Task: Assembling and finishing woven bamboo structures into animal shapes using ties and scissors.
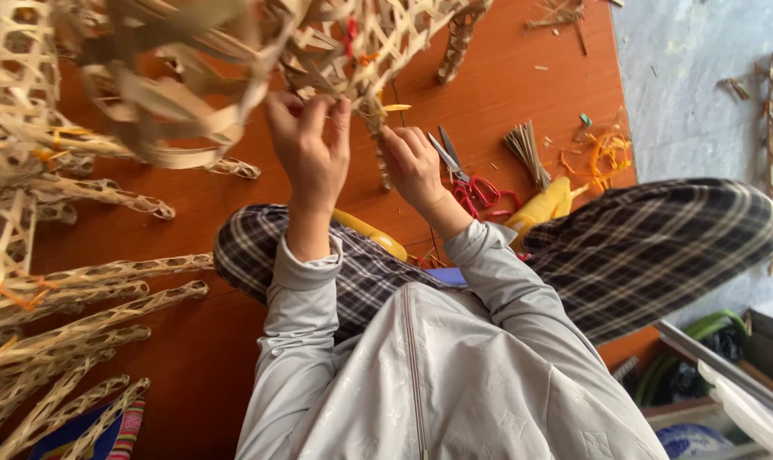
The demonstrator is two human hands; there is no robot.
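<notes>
Left hand (310, 149) and right hand (412, 166) pinch strips of a woven bamboo frame (233, 51); red-handled scissors (467, 183) lie on the orange floor (506, 77).

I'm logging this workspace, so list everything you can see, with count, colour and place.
Woven lattice frame: one, pale tan, top, at both hands.
Woven strips: several, tan, left on the floor.
Scissors: one, red handles, right of the hands.
Stick bundle: one, tan, upper right.
Orange strands: a tangle, far right.
Yellow tool: one, by the right knee.
Floor: orange-brown.
Left hand: on the frame.
Right hand: pinching a strip on the frame.
</notes>
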